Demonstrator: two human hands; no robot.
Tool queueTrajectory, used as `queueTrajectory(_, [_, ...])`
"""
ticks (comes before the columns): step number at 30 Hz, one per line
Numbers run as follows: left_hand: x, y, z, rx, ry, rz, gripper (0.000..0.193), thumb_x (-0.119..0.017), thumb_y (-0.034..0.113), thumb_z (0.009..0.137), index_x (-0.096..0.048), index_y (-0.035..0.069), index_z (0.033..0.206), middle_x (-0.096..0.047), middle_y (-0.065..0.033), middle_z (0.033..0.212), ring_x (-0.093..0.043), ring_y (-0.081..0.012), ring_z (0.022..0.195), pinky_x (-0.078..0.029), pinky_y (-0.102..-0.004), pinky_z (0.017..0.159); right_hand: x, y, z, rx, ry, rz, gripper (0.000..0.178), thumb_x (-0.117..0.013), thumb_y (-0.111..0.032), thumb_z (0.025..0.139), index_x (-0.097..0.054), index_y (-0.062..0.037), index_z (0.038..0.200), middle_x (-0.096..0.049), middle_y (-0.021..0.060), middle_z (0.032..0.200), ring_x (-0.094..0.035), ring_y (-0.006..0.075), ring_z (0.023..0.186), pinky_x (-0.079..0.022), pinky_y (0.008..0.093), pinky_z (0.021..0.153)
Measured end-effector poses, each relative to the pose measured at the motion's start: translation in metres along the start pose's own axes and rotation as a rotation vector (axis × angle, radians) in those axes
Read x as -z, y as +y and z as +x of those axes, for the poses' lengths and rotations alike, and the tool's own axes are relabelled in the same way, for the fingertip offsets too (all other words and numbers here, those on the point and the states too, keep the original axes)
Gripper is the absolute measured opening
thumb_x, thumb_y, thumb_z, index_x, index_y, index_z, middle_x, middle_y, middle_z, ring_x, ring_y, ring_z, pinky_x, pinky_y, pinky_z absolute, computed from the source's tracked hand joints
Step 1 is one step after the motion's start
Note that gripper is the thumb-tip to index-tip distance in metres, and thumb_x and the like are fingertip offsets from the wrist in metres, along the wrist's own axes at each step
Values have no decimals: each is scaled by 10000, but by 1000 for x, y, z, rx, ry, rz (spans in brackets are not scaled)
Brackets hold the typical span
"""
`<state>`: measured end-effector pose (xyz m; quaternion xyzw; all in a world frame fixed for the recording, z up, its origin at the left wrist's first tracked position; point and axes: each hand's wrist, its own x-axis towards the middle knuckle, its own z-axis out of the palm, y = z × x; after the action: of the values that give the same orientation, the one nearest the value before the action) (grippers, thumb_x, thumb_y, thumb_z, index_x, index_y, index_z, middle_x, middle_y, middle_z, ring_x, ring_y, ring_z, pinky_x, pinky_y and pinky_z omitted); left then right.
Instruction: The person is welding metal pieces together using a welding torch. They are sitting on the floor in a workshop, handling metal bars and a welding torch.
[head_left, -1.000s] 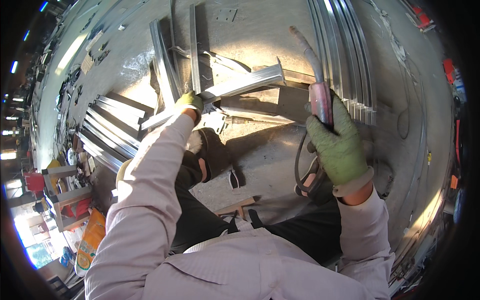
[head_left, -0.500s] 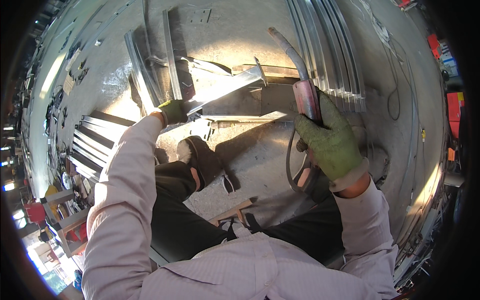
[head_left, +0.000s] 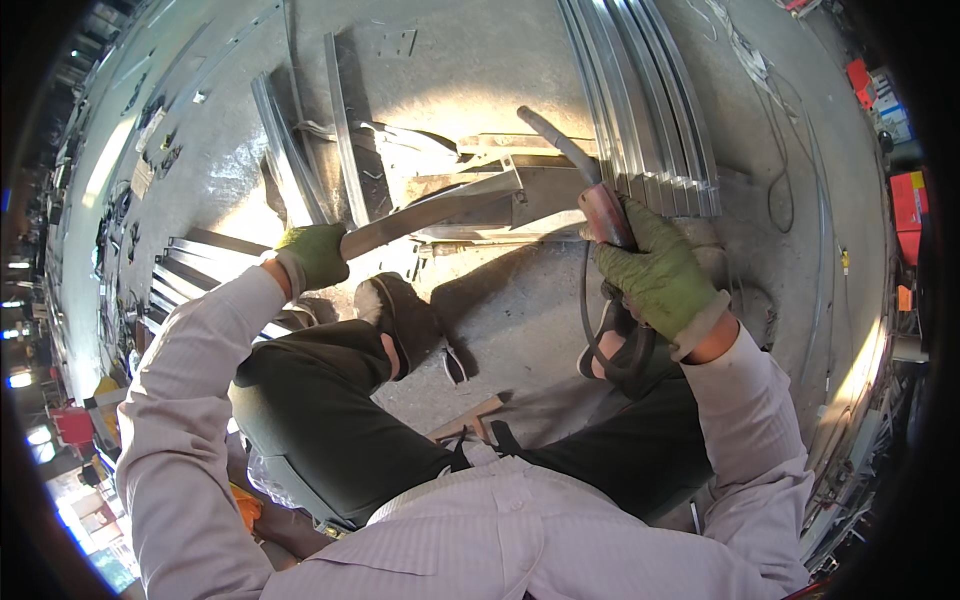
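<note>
In my gloved left hand (head_left: 313,256) is one end of a metal tube (head_left: 430,215), the fingers closed around it. The tube points away to the right, with a small flat plate (head_left: 514,182) at its far end. My gloved right hand (head_left: 665,275) grips a welding torch (head_left: 607,217) by its reddish handle. Its bent grey neck reaches up and left, above and apart from the plate. A dark cable hangs from the torch toward my right foot. Beneath the tube, flat metal pieces (head_left: 560,190) lie on the floor.
Long metal channels (head_left: 650,110) lie side by side at the far right. More metal lengths (head_left: 290,150) rest at the far left, and a stack of tubes (head_left: 190,270) nearer. Pliers (head_left: 456,362) and an angled metal piece (head_left: 470,418) sit between my feet. Cables (head_left: 785,150) trail at right.
My left hand has moved left and nearer with the tube, which has turned so a darker face shows. The torch has shifted slightly left and nearer. My left knee has swung outward.
</note>
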<state>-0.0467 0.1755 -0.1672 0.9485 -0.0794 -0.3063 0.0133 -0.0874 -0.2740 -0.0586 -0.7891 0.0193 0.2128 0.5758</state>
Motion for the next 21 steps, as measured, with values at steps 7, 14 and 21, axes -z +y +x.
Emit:
queueTrajectory(7, [-15,-2,-10,81,-63,-6,403,-700,204,823,-722,0,1169,-763,-268,1082,-753,-419,1041,-590,-465,933,1,20,12,-97,-77,-152,526,-689,-219,1007,-566,-96,1503,-712,56,1043,-662,118,927,-550,298,803])
queueTrajectory(14, [-31,-17,10,90,-34,27,399,-729,224,779,-736,41,1133,-777,-238,1001,-757,-414,976,-601,-461,883,-15,66,43,-83,-113,-349,372,-692,-285,1010,-667,-69,1312,-733,114,1047,-684,211,941,-537,368,871])
queueTrajectory(21, [-29,-18,11,73,-41,16,374,-737,218,780,-754,18,1095,-776,-244,988,-762,-410,963,-606,-456,869,-20,75,62,-141,-82,-528,335,-659,-254,1000,-670,-76,1284,-742,168,1027,-716,291,956,-543,398,883])
